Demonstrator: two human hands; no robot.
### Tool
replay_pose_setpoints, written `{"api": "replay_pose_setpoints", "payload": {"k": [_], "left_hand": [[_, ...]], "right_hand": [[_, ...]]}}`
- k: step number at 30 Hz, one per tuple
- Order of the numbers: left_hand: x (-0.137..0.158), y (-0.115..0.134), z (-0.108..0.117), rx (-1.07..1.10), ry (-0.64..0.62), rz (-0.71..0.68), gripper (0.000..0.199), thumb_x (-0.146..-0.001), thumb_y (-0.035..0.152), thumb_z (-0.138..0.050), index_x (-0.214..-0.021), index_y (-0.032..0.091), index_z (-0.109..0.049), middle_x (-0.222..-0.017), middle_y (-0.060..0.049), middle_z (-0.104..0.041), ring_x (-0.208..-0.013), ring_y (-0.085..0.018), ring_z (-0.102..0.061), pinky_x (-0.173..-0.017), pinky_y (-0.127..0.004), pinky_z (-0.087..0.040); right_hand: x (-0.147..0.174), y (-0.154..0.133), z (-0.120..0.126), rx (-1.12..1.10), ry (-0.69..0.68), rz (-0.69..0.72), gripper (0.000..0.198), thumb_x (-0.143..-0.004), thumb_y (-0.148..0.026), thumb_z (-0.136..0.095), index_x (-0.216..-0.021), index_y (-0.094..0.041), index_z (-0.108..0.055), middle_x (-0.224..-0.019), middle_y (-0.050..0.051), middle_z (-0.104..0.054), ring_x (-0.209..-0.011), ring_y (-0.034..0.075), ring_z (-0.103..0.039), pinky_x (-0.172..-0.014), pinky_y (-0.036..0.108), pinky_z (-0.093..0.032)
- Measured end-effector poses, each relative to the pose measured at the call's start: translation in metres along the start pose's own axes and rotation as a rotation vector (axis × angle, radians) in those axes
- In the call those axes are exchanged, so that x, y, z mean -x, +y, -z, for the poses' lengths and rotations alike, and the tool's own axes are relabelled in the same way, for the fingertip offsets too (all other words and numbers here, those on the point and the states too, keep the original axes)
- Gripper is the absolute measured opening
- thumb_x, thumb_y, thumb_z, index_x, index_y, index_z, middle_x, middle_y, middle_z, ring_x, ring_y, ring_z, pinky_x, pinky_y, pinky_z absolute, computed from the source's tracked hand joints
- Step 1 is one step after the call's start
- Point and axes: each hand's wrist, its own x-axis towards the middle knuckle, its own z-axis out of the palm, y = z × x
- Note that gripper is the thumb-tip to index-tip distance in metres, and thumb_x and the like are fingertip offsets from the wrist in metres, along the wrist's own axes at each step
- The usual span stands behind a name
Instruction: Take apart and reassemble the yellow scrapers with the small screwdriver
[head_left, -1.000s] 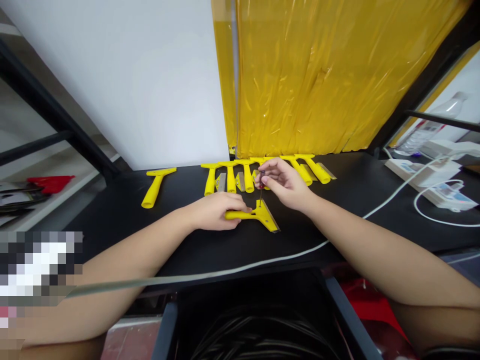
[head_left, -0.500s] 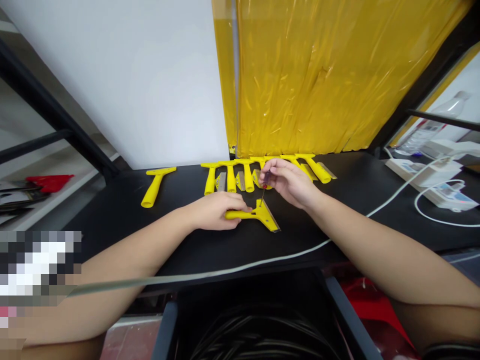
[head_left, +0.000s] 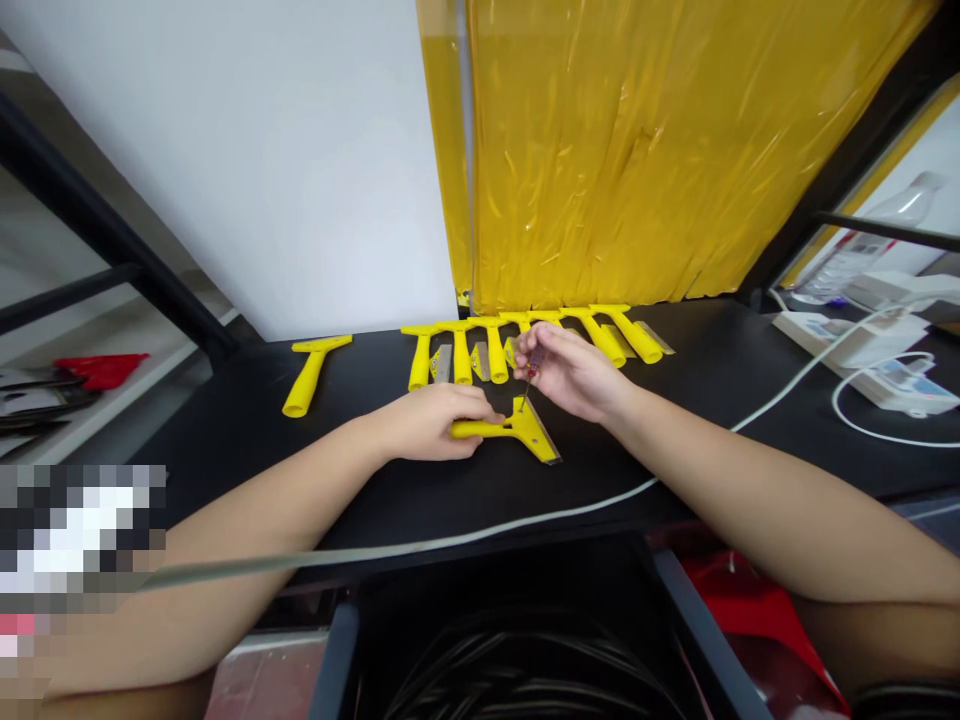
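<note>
Closed around the handle of a yellow plastic T-shaped scraper (head_left: 531, 433), the left hand (head_left: 435, 422) holds it down at the middle of the black worktop (head_left: 225, 440) in the head view, its flared head pointing right and a thin metal blade (head_left: 547, 440) running along that outer edge. Opposite, the right hand (head_left: 576, 372) pinches the dark red handle of a slim screwdriver (head_left: 535, 362) between curled fingers, its narrow metal shaft slanting down to the far corner of the scraper's head; whether the tip sits in a screw is too small to tell. Behind both hands, a row of similar yellow scrapers (head_left: 418, 360) lies with handles toward the person, and small yellow pieces with metal blades (head_left: 444, 364) lie between some of them; the right hand hides part of the row. Well apart to the left lies a single yellow scraper (head_left: 306, 385). Along the back stand a plain white panel (head_left: 300, 150) and crinkled yellow plastic film (head_left: 637, 150). Across the near side runs a white cable (head_left: 525, 525), and at the right are a white power strip (head_left: 862, 360) and a clear plastic bottle (head_left: 870, 245).
</note>
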Motion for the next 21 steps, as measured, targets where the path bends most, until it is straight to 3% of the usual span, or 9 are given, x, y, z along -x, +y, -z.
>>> {"api": "replay_pose_setpoints", "payload": {"k": [3, 6, 9, 13, 16, 21], "left_hand": [[-0.0001, 0.0000, -0.0005, 0.005, 0.006, -0.006, 0.042, -0.087, 0.013, -0.067, -0.127, 0.023, -0.074, -0.106, -0.006, -0.073, -0.097, -0.019, -0.071, -0.084, -0.029, -0.055], [0.0000, 0.0000, -0.0008, 0.012, 0.006, -0.007, 0.042, -0.087, 0.012, -0.067, -0.127, 0.022, -0.074, -0.106, -0.007, -0.073, -0.098, -0.020, -0.071, -0.084, -0.029, -0.056], [0.0000, -0.0002, -0.0010, 0.005, 0.004, -0.007, 0.042, -0.087, 0.012, -0.067, -0.127, 0.022, -0.074, -0.106, -0.007, -0.074, -0.098, -0.020, -0.071, -0.084, -0.029, -0.055], [0.0001, -0.0007, -0.0011, -0.003, 0.001, -0.015, 0.043, -0.087, 0.012, -0.066, -0.128, 0.021, -0.073, -0.106, -0.007, -0.073, -0.098, -0.020, -0.071, -0.084, -0.029, -0.055], [0.0001, -0.0009, -0.0012, -0.010, -0.006, -0.014, 0.043, -0.088, 0.012, -0.066, -0.129, 0.021, -0.073, -0.106, -0.007, -0.073, -0.097, -0.020, -0.070, -0.084, -0.029, -0.055], [-0.0002, -0.0008, -0.0010, -0.011, -0.007, -0.004, 0.042, -0.088, 0.013, -0.067, -0.128, 0.021, -0.074, -0.106, -0.007, -0.073, -0.095, -0.019, -0.070, -0.083, -0.029, -0.055]], "right_hand": [[-0.0019, 0.0022, 0.0047, 0.038, -0.017, 0.001, 0.036, -0.085, -0.055, -0.079, -0.082, -0.024, -0.061, -0.077, 0.000, -0.053, -0.073, 0.018, -0.053, -0.078, 0.037, -0.054], [-0.0011, 0.0029, 0.0043, 0.022, -0.050, -0.025, 0.036, -0.090, -0.061, -0.071, -0.090, -0.026, -0.062, -0.063, -0.006, -0.037, -0.056, 0.015, -0.038, -0.074, 0.038, -0.053], [0.0019, 0.0017, 0.0017, -0.019, -0.091, -0.024, 0.035, -0.093, -0.062, -0.069, -0.095, -0.029, -0.055, -0.061, -0.009, -0.029, -0.052, 0.014, -0.031, -0.071, 0.036, -0.051], [0.0040, -0.0002, 0.0029, -0.036, -0.119, -0.020, 0.037, -0.088, -0.051, -0.079, -0.088, -0.028, -0.049, -0.068, -0.006, -0.043, -0.060, 0.015, -0.044, -0.074, 0.035, -0.052], [0.0024, 0.0005, 0.0068, 0.025, -0.131, 0.011, 0.038, -0.088, -0.052, -0.079, -0.081, -0.025, -0.054, -0.081, -0.001, -0.056, -0.074, 0.017, -0.055, -0.078, 0.037, -0.055], [0.0004, 0.0024, 0.0087, 0.051, -0.119, 0.030, 0.036, -0.091, -0.054, -0.076, -0.079, -0.022, -0.066, -0.074, -0.001, -0.054, -0.067, 0.015, -0.051, -0.081, 0.039, -0.057]]}}
